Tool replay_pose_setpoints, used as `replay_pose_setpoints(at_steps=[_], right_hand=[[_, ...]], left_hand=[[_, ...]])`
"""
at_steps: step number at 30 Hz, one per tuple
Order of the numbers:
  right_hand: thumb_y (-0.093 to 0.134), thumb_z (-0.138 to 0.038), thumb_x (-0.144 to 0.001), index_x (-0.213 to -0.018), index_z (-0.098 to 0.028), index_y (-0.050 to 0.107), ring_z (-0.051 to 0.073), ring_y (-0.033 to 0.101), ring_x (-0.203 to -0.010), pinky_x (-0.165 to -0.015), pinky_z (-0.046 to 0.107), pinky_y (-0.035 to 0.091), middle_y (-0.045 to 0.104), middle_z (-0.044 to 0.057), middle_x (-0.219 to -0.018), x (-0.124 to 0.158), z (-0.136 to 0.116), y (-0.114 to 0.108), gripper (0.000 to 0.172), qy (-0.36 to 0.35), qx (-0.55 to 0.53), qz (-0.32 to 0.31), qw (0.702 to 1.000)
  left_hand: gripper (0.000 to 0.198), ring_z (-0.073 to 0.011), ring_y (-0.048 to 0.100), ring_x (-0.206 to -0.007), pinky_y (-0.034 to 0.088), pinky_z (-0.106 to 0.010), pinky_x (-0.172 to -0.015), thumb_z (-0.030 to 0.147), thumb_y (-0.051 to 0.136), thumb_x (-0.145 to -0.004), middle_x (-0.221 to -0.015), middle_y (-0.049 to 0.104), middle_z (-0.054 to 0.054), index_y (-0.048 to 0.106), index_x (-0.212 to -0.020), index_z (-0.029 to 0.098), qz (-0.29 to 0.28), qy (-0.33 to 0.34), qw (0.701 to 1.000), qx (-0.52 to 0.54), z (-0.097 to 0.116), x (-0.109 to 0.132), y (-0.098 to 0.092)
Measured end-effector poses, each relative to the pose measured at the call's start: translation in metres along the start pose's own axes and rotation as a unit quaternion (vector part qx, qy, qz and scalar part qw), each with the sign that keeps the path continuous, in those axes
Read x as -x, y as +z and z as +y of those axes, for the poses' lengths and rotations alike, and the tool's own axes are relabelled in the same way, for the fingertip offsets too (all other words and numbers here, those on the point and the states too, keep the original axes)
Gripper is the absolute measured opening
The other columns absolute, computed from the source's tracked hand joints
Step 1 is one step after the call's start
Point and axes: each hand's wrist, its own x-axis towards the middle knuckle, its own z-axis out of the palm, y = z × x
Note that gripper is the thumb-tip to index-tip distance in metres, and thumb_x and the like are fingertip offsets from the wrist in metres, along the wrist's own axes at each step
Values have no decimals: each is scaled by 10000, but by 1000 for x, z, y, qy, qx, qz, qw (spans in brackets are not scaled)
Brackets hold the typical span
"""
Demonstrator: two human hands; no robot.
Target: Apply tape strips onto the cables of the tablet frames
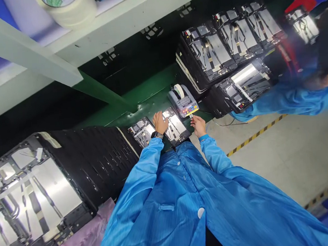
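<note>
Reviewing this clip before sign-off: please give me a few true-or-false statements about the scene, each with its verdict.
The left hand wears a black wristwatch. True.

The right hand grips a screwdriver. False: it is at the front of an electric tape dispenser.

The dispenser stands on a green bench surface. True.

The person's coat is white. False: it is a blue coat.

A co-worker in a blue coat is in view beside black-framed panels. True.
</note>
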Motion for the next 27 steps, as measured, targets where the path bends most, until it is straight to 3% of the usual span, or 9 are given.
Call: replay_pose_setpoints(at_steps=[5, 9, 14, 20, 23, 27], right_hand=[[781, -314, -848, -832, -178, 662, 79, 558, -580, -489, 168, 465, 649, -23, -711, -3, 2, 4, 182, 8, -5, -10, 1000], [741, -318, -876, -852, -186, 632, 76, 551, -567, -475, 160, 458, 623, -44, -682, -1, 10, 1, 174, 4, -4, 50, 999], [773, -248, -826, -973, -208, 576, 102, 667, -688, -593, 196, 562, 700, -27, -788, 1, 14, 8, 249, 12, -76, 62, 995], [750, -80, -753, -960, -234, 489, 101, 628, -618, -577, 196, 554, 607, -81, -657, -11, 10, 26, 367, 55, -114, 101, 987], [733, -95, -750, -994, -242, 468, 100, 618, -604, -584, 208, 561, 601, -95, -667, -12, 19, 18, 388, 44, -98, 133, 985], [699, -186, -758, -1116, -241, 455, 113, 680, -718, -747, 278, 612, 654, -92, -775, 5, 50, -14, 437, -66, -31, 154, 985]], left_hand=[[559, -416, 488, -1406, 266, -637, -1251, 281, 740, -828, -1417, 632, -203, 653, -1372, 184, -15, 6, 1000, 0, -10, -10, 9], [586, -390, 483, -1424, 281, -585, -1258, 309, 702, -870, -1460, 603, -207, 617, -1432, 166, -30, 40, 999, -19, -18, 4, 10], [597, -365, 474, -1456, 196, -606, -1303, 332, 654, -908, -1497, 584, -196, 569, -1479, 179, -48, 61, 996, -36, -16, 17, 9], [661, -368, 448, -1471, 148, -611, -1326, 301, 683, -875, -1527, 566, -190, 538, -1504, 161, -67, 72, 994, -46, -16, 25, 10], [695, -372, 437, -1480, 143, -600, -1333, 293, 686, -867, -1540, 550, -201, 518, -1522, 133, -72, 80, 992, -61, -16, 31, 10], [691, -362, 447, -1472, 205, -584, -1319, 305, 641, -899, -1543, 546, -194, 478, -1551, 143, -90, 70, 987, -114, -6, 35, 7]])
